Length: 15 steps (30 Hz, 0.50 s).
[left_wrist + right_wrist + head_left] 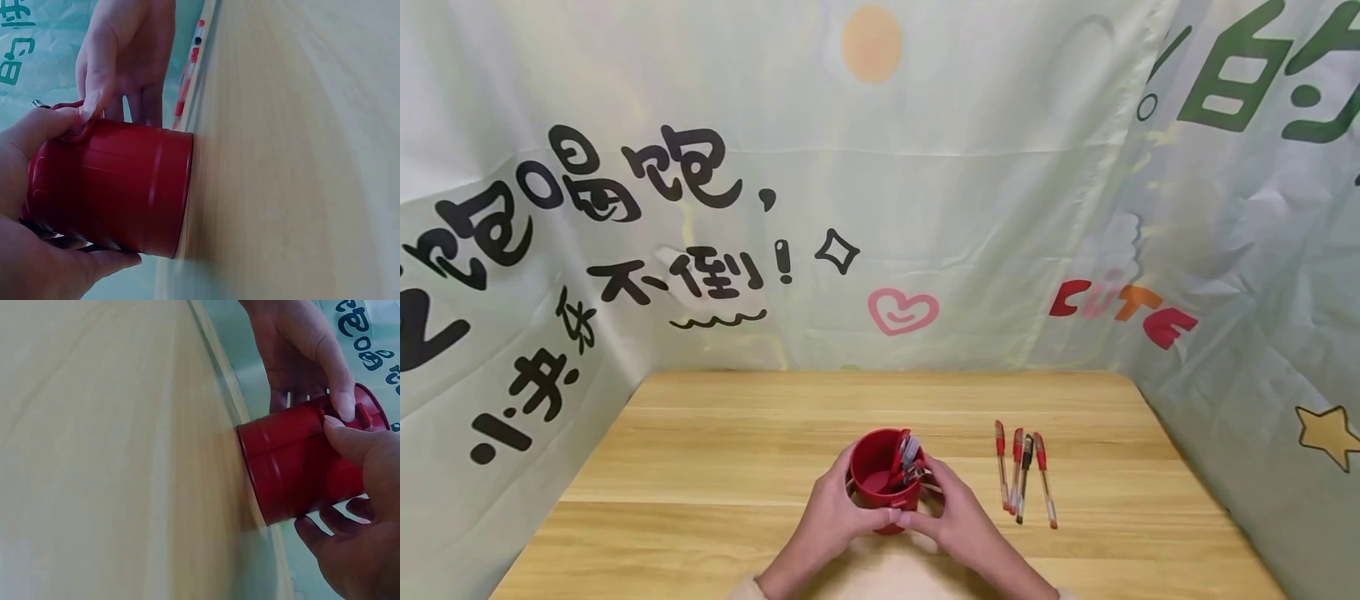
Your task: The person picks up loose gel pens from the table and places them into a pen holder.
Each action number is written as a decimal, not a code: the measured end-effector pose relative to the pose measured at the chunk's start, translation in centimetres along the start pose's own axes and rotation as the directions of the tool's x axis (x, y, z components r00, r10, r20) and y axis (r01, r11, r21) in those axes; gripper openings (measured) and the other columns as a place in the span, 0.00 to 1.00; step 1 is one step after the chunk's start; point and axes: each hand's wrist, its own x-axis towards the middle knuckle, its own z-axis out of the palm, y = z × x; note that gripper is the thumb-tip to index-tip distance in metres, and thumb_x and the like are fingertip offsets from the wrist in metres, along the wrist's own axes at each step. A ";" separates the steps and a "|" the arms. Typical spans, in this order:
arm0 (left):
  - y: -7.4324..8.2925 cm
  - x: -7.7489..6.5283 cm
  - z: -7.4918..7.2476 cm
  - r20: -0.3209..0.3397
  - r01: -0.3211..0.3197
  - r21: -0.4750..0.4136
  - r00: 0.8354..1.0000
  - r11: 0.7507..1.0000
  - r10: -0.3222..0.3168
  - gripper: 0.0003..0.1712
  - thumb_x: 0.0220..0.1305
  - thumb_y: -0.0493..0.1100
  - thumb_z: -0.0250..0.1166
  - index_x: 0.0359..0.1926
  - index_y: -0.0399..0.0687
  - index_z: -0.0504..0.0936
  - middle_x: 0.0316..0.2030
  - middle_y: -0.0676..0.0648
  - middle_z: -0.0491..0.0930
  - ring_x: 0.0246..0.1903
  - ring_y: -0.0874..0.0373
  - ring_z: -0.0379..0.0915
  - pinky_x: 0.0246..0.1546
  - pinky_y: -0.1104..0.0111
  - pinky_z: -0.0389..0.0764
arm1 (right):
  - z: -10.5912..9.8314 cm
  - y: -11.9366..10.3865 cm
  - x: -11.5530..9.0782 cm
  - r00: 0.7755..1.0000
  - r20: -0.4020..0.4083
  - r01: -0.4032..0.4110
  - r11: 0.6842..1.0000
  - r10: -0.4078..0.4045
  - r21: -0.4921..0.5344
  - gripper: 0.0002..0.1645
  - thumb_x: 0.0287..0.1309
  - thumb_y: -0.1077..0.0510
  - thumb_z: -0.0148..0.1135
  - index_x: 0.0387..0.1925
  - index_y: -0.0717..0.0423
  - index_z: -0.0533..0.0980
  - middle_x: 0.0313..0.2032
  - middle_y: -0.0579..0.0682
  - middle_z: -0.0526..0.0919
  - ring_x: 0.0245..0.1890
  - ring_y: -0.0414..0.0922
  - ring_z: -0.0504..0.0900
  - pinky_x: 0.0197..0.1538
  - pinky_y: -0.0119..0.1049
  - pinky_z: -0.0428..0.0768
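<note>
Both hands hold a red pen cup (pixel 871 462) close over the table at its near middle. My left hand (pixel 838 512) curves round the cup's left side, and my right hand (pixel 961 515) round its right side. The thumbs meet at the near side, by a small loop handle (pixel 84 128). Several pens (pixel 910 458) stand in the cup, leaning to its right side. In the right wrist view the cup's ridged wall (pixel 294 469) shows between the two hands, its base near the table surface.
To the right of the cup, several capped pens (pixel 1027 454) lie side by side, mostly red-capped, one black. The wooden table (pixel 737 450) is bounded at the back and sides by printed cloth (pixel 985 217).
</note>
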 end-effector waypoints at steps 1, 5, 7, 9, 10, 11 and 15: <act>0.0 0.0 0.0 -0.002 0.000 0.001 1.000 1.000 0.000 0.57 0.43 0.52 0.85 0.74 0.60 0.67 0.66 0.50 0.79 0.66 0.48 0.75 0.67 0.51 0.79 | -0.2 0.0 -0.1 1.000 -0.002 0.006 1.000 -0.006 -0.018 0.56 0.51 0.43 0.79 0.77 0.54 0.63 0.71 0.58 0.74 0.68 0.60 0.77 0.68 0.49 0.78; 0.2 0.0 0.0 -0.008 0.003 0.010 1.000 1.000 -0.003 0.56 0.44 0.48 0.84 0.74 0.59 0.67 0.65 0.50 0.79 0.65 0.49 0.75 0.66 0.52 0.78 | -1.4 -0.4 -0.2 1.000 0.010 -0.005 0.998 0.005 -0.057 0.55 0.49 0.44 0.80 0.74 0.60 0.66 0.66 0.60 0.78 0.63 0.59 0.81 0.65 0.48 0.81; 0.2 0.0 0.1 -0.016 -0.001 0.023 1.000 1.000 0.001 0.55 0.44 0.46 0.84 0.74 0.57 0.67 0.65 0.49 0.80 0.65 0.50 0.76 0.66 0.52 0.79 | -2.1 -0.6 -0.3 1.000 0.021 -0.022 0.996 0.024 -0.083 0.53 0.51 0.44 0.79 0.74 0.59 0.67 0.64 0.59 0.81 0.62 0.58 0.83 0.64 0.48 0.82; 0.2 0.0 0.2 -0.020 -0.014 0.033 1.000 0.999 0.015 0.56 0.43 0.43 0.83 0.74 0.55 0.67 0.65 0.48 0.80 0.64 0.49 0.76 0.65 0.50 0.79 | -2.9 -0.9 -0.4 0.999 0.027 -0.036 0.992 0.039 -0.119 0.49 0.53 0.45 0.78 0.72 0.58 0.69 0.62 0.58 0.83 0.60 0.56 0.84 0.62 0.48 0.83; 0.2 0.0 0.3 -0.022 -0.017 0.036 1.000 0.999 0.018 0.56 0.43 0.42 0.82 0.74 0.54 0.66 0.65 0.48 0.80 0.64 0.49 0.76 0.65 0.50 0.80 | -3.3 -1.1 -0.5 0.999 0.026 -0.040 0.990 0.044 -0.138 0.46 0.55 0.46 0.77 0.71 0.58 0.70 0.60 0.58 0.84 0.59 0.56 0.85 0.61 0.48 0.84; 0.2 0.0 0.3 -0.026 -0.020 0.039 0.999 0.999 0.021 0.56 0.42 0.41 0.82 0.74 0.53 0.67 0.65 0.48 0.80 0.63 0.48 0.76 0.64 0.50 0.80 | -3.7 -1.2 -0.5 0.999 0.018 -0.041 0.987 0.044 -0.154 0.43 0.57 0.48 0.76 0.70 0.59 0.72 0.59 0.58 0.85 0.57 0.55 0.86 0.60 0.48 0.85; 0.1 -0.2 0.4 -0.035 -0.009 0.046 0.999 0.999 0.010 0.56 0.42 0.40 0.82 0.74 0.53 0.67 0.64 0.49 0.80 0.63 0.49 0.77 0.62 0.53 0.82 | -5.4 -1.6 -0.4 0.996 -0.081 -0.045 0.970 0.026 -0.238 0.30 0.60 0.57 0.73 0.62 0.63 0.78 0.49 0.56 0.89 0.47 0.48 0.88 0.52 0.39 0.88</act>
